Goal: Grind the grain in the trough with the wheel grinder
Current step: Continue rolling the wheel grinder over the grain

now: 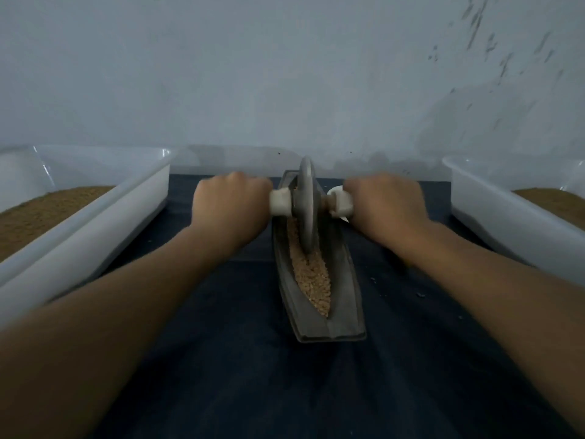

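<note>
1. A person's left hand (229,207) and right hand (386,207) grasp a wheel grinder (306,201) from either side. Both bare forearms reach forward from the bottom corners of the head view.
2. The left hand's fingers are clenched over the pale left handle (280,202), and the right hand's are wrapped the same way round the right handle (340,202). Only the short inner ends of the handles show beside the wheel.
3. The grey wheel stands upright on edge in the channel of a dark, boat-shaped trough (316,324), toward its far end.
4. Pale tan grain (311,277) lies along the channel, from the near tip up to and under the wheel's rim.
5. The trough rests lengthwise on a dark cloth (253,359), pointing away from the person, midway between the two arms.
6. A white plastic left tub (95,223) sits on the left of the cloth and a matching right tub (493,223) on the right, both well apart from the trough.
7. Each tub holds a bed of brown meal (47,210), too blurred to show its texture.
8. A pale, scuffed wall (285,74) rises directly behind the work surface.
</note>
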{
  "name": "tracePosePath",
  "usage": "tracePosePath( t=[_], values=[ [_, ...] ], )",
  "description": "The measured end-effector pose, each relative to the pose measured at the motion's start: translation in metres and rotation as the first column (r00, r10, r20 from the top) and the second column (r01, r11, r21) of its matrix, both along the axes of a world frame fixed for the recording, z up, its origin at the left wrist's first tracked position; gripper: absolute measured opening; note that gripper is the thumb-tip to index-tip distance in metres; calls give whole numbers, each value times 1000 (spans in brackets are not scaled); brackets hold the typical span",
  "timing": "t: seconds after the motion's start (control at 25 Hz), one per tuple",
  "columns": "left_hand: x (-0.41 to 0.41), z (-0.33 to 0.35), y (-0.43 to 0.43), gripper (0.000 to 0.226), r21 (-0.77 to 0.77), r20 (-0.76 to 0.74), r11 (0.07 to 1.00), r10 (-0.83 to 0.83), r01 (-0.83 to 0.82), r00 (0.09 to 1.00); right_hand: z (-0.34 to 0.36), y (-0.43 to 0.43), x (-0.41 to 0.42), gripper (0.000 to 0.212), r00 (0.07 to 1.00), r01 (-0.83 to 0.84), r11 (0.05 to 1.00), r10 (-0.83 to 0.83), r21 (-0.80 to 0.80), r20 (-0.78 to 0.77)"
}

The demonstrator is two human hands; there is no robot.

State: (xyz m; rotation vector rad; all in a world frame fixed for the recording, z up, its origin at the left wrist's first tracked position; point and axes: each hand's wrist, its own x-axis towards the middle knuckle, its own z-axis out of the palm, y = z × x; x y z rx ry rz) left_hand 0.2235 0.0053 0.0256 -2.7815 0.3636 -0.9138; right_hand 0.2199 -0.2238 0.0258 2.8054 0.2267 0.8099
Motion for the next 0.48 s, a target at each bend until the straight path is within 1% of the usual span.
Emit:
tracePosePath(
  t=[0.04,0.08,0.12,0.16,0.2,0.24,0.28,0.32,0.36,0.4,0.44,0.48],
  values=[
    [8,11,-6,5,-8,-56,1000,27,-28,998,5,5,10,9,994,44,996,-36,74,-101],
    [15,19,-12,12,-2,-93,999,44,-44,995,8,8,16,9,983,73,990,-51,119,-178],
    [15,22,-14,14,29,-137,998,54,-50,989,9,5,16,6,971,83,989,-52,123,-235],
    [11,23,-11,13,50,-148,999,29,-22,988,11,2,6,10,969,61,991,-30,121,-247],
    [-2,20,-2,8,69,-128,997,-14,23,992,7,-4,-10,15,984,5,996,11,90,-177],
    [-18,10,10,9,73,-65,993,-91,95,994,-2,-13,-28,18,997,-61,998,62,30,-46],
    [-34,1,20,22,86,3,984,-158,157,987,-9,-17,-47,17,994,-90,995,92,-29,63],
    [-45,-3,30,34,98,69,971,-224,216,972,-13,-22,-60,18,978,-122,991,129,-54,163],
    [-45,-1,32,39,87,107,968,-244,235,964,-12,-25,-61,20,969,-133,989,142,-62,202],
    [-41,1,30,39,77,78,973,-222,216,972,-11,-26,-55,22,975,-123,991,131,-52,180],
    [-36,-1,26,34,78,43,986,-154,150,987,-11,-20,-47,22,988,-81,996,86,-43,131],
    [-25,-4,17,23,91,-7,994,-56,57,998,-6,-10,-34,20,997,-9,999,12,-43,79]
  ],
)
